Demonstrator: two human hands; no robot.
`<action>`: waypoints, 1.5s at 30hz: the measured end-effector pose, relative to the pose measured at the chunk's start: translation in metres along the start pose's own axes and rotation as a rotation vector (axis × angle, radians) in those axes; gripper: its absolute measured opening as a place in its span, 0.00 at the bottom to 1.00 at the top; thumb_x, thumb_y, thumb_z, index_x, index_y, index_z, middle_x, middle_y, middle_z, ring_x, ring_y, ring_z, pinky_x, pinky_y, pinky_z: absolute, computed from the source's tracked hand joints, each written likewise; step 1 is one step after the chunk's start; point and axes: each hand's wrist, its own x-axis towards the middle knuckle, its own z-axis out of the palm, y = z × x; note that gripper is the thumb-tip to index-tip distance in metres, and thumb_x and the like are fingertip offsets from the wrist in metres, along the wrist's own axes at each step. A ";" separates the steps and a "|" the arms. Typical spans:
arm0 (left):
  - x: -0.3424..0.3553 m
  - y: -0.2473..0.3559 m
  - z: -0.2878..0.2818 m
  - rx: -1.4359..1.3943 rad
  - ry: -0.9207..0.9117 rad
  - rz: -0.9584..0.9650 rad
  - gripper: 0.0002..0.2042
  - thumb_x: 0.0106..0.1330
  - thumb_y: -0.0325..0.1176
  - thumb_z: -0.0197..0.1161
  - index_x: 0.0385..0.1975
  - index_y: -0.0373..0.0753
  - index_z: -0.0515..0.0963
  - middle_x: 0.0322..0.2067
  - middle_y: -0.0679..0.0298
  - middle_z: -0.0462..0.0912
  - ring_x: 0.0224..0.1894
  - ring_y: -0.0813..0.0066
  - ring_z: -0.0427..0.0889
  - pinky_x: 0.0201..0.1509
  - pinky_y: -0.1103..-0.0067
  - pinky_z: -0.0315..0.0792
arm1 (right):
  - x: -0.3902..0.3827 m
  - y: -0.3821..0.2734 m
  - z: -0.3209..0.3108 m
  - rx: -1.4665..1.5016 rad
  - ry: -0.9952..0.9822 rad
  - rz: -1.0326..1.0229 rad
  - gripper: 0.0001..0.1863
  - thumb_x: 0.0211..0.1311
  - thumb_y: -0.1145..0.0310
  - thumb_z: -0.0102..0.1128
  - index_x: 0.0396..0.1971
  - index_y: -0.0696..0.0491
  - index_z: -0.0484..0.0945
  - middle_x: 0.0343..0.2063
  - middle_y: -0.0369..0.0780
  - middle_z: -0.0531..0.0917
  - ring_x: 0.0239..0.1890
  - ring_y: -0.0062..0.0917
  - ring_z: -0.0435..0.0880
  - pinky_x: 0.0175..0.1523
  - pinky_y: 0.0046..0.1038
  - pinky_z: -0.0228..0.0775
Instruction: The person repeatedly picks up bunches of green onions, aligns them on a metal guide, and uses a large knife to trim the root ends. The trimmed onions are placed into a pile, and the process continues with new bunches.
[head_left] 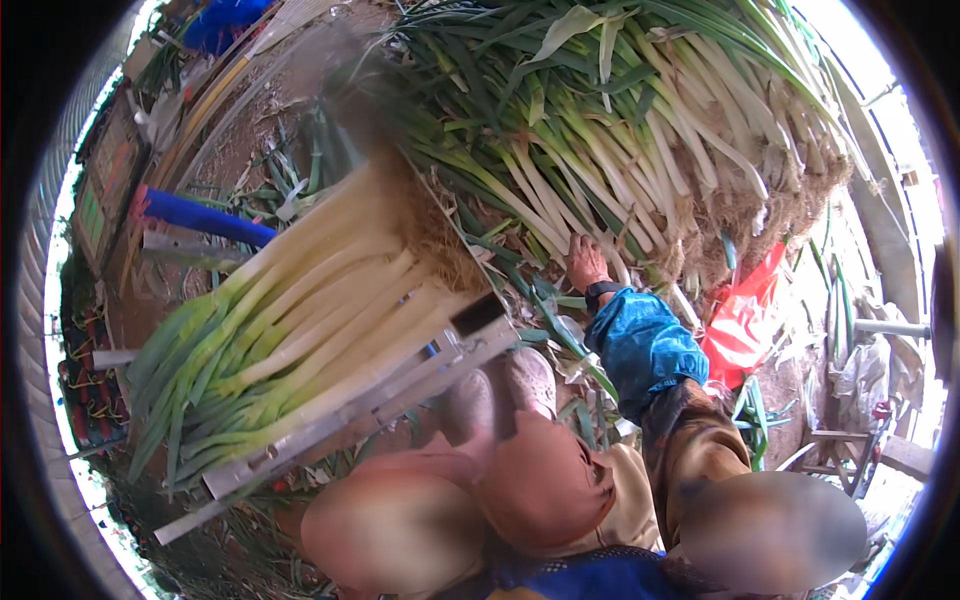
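Observation:
My right hand, with a dark band at the wrist and a blue sleeve cover, reaches into a large pile of long green onions. Its bent fingers close on green onion stalks at the near edge of the pile; their tips are partly hidden. To the left, a row of green onions lies on a slanted metal rack, white stems and roots toward the upper right, green leaves toward the lower left. My left hand does not show.
Below the pile's roots lies a red plastic bag. A blue tube extends beside the rack. Loose leaves litter the ground around my pale shoes. A small wooden stool-like frame and clear plastic lie at the right.

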 end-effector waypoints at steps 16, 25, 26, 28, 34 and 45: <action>0.068 -0.053 -0.024 0.630 -0.297 1.150 0.16 0.66 0.34 0.46 0.45 0.26 0.69 0.47 0.43 0.70 0.50 0.45 0.69 0.55 0.60 0.63 | 0.046 -0.020 0.043 -0.016 0.255 0.141 0.19 0.46 0.66 0.57 0.38 0.60 0.68 0.38 0.51 0.71 0.41 0.46 0.74 0.42 0.42 0.71; 0.041 -0.017 0.008 -0.046 0.035 0.033 0.17 0.66 0.35 0.46 0.46 0.26 0.69 0.45 0.43 0.72 0.47 0.45 0.71 0.53 0.62 0.65 | 0.044 -0.015 0.044 0.091 0.284 0.152 0.22 0.45 0.71 0.57 0.42 0.58 0.64 0.41 0.53 0.70 0.43 0.50 0.73 0.42 0.43 0.72; 0.040 -0.021 0.011 -0.053 0.028 0.019 0.17 0.65 0.35 0.45 0.44 0.26 0.69 0.44 0.44 0.71 0.46 0.47 0.71 0.53 0.63 0.65 | 0.046 -0.012 0.044 0.092 0.288 0.154 0.22 0.45 0.71 0.57 0.42 0.58 0.64 0.41 0.53 0.70 0.43 0.50 0.73 0.42 0.43 0.72; 0.032 -0.033 0.013 -0.045 0.016 -0.025 0.17 0.62 0.37 0.44 0.41 0.27 0.68 0.43 0.45 0.70 0.44 0.51 0.71 0.52 0.64 0.64 | 0.046 -0.024 0.038 0.045 0.258 0.150 0.23 0.44 0.72 0.57 0.43 0.58 0.63 0.42 0.53 0.69 0.43 0.51 0.73 0.42 0.44 0.72; 0.053 -0.026 0.000 -0.068 -0.105 -0.193 0.16 0.57 0.34 0.47 0.39 0.27 0.68 0.39 0.48 0.72 0.40 0.58 0.73 0.47 0.70 0.67 | 0.051 -0.018 0.044 0.070 0.186 0.103 0.29 0.42 0.73 0.60 0.47 0.58 0.60 0.43 0.52 0.70 0.45 0.48 0.74 0.44 0.42 0.72; 0.136 0.084 0.007 -0.391 -0.570 0.148 0.17 0.51 0.21 0.57 0.44 0.28 0.70 0.37 0.53 0.77 0.40 0.65 0.78 0.47 0.76 0.70 | 0.054 -0.020 0.012 0.340 0.062 0.031 0.36 0.34 0.65 0.67 0.47 0.63 0.64 0.24 0.51 0.78 0.33 0.46 0.79 0.39 0.40 0.70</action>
